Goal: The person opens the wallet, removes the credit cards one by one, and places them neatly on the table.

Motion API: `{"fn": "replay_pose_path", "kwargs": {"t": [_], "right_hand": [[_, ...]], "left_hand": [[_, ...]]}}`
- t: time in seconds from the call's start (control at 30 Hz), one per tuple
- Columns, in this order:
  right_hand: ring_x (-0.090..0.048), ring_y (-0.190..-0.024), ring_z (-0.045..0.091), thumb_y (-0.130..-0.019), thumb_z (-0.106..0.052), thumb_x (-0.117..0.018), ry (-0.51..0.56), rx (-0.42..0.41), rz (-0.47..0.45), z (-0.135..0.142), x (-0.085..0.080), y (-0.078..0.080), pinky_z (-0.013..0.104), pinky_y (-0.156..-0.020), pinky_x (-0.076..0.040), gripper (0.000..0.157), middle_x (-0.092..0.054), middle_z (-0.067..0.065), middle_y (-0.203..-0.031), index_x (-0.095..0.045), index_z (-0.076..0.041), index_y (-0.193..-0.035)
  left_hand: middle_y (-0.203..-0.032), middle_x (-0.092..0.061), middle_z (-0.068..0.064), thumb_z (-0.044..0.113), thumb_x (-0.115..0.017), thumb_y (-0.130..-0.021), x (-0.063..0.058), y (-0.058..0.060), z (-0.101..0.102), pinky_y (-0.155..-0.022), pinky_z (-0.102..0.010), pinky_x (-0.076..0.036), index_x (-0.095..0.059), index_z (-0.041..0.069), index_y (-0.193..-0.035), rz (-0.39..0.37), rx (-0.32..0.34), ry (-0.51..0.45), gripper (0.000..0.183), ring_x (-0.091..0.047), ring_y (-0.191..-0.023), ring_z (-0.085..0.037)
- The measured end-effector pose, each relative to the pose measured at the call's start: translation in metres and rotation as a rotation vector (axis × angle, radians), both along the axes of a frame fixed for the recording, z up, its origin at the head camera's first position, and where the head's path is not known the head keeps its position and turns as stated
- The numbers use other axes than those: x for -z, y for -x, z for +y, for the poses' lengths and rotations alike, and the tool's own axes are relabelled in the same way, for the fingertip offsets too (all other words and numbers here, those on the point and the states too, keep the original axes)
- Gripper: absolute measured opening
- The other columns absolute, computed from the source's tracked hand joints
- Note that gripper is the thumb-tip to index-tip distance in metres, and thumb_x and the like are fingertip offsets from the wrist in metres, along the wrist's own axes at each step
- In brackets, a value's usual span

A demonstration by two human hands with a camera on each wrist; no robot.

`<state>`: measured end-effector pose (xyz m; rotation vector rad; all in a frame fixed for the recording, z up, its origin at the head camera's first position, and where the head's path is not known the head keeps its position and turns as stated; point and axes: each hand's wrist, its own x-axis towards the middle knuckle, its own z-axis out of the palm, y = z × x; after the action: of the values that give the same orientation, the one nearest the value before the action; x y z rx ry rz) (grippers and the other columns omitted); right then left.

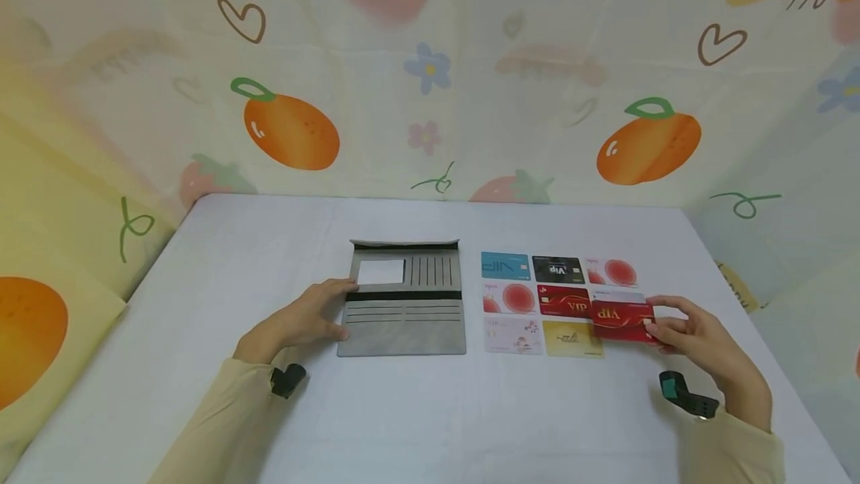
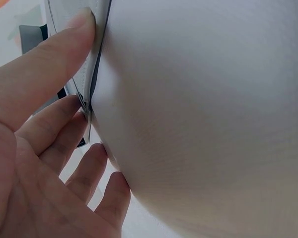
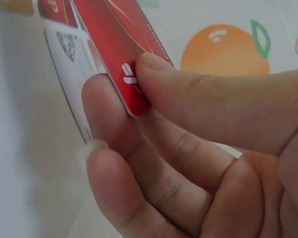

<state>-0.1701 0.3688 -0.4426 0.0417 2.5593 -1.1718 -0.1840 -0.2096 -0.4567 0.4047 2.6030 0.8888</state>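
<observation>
An opened grey card wallet point(image 1: 403, 342) lies flat on the table, with a white rectangle point(image 1: 381, 272) in its upper left and rows of slots. My left hand point(image 1: 302, 323) rests at its left side, thumb and fingers spread along the edge. In the left wrist view, the thumb and fingertips touch the wallet's edge point(image 2: 100, 54). My right hand point(image 1: 692, 331) pinches a red VIP card point(image 1: 621, 320) by its right end, thumb on top and fingers beneath. The card is tilted over a whitish card point(image 1: 614, 295), partly covering it.
Left of the held card are a blue card point(image 1: 505, 266), a black card point(image 1: 558, 270), another red card point(image 1: 563, 301), a gold card point(image 1: 571, 340) and several pale ones, in rows. A white cloth covers the table point(image 1: 430, 424); a fruit-print curtain point(image 1: 457, 95) hangs behind.
</observation>
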Motion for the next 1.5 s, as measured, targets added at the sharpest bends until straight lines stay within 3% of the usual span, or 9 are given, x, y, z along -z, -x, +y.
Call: {"fn": "replay_pose_path", "kwargs": {"t": [0.37, 0.57, 0.93, 1.17, 1.5], "right_hand": [[-0.064, -0.081, 0.006, -0.103, -0.028, -0.053, -0.010, 0.026, -0.043, 0.011, 0.009, -0.001, 0.019, -0.073, -0.056, 0.059, -0.061, 0.033, -0.123, -0.030, 0.006, -0.146], [-0.064, -0.097, 0.015, -0.102, -0.033, -0.053, -0.068, 0.039, -0.096, 0.016, 0.012, 0.000, 0.019, -0.075, -0.057, 0.064, -0.054, 0.038, -0.132, -0.030, 0.009, -0.146], [-0.056, -0.111, 0.041, -0.101, -0.038, -0.054, -0.159, 0.031, -0.129, 0.021, 0.010, 0.002, 0.041, -0.083, -0.054, 0.069, -0.052, 0.039, -0.132, -0.034, 0.010, -0.146], [-0.056, -0.107, 0.037, -0.099, -0.038, -0.058, -0.164, 0.038, -0.153, 0.019, 0.011, 0.003, 0.036, -0.080, -0.054, 0.070, -0.056, 0.036, -0.126, -0.036, 0.011, -0.145], [-0.051, -0.109, 0.040, -0.096, -0.044, -0.061, -0.155, 0.067, -0.186, 0.019, 0.013, 0.000, 0.051, -0.088, -0.052, 0.075, -0.054, 0.034, -0.127, -0.038, 0.009, -0.144]], "left_hand": [[-0.155, -0.034, -0.027, 0.014, -0.081, -0.080, -0.002, -0.001, 0.000, -0.113, -0.070, -0.024, -0.043, -0.003, -0.145, 0.034, 0.013, 0.021, 0.077, -0.025, -0.142, -0.055], [-0.157, -0.032, -0.026, 0.017, -0.080, -0.081, -0.005, -0.002, 0.000, -0.113, -0.071, -0.022, -0.042, -0.001, -0.146, 0.023, 0.012, 0.021, 0.078, -0.022, -0.143, -0.055], [-0.157, -0.032, -0.026, 0.016, -0.080, -0.081, -0.003, -0.001, 0.000, -0.113, -0.072, -0.021, -0.042, 0.000, -0.147, 0.019, 0.008, 0.009, 0.078, -0.022, -0.144, -0.055], [-0.156, -0.033, -0.026, 0.016, -0.080, -0.081, -0.002, -0.001, 0.001, -0.113, -0.071, -0.023, -0.042, 0.000, -0.147, 0.016, 0.009, 0.010, 0.078, -0.022, -0.143, -0.055], [-0.157, -0.032, -0.026, 0.017, -0.081, -0.081, -0.001, 0.000, 0.000, -0.113, -0.071, -0.022, -0.041, 0.000, -0.147, 0.016, 0.012, 0.016, 0.079, -0.022, -0.143, -0.055]]}}
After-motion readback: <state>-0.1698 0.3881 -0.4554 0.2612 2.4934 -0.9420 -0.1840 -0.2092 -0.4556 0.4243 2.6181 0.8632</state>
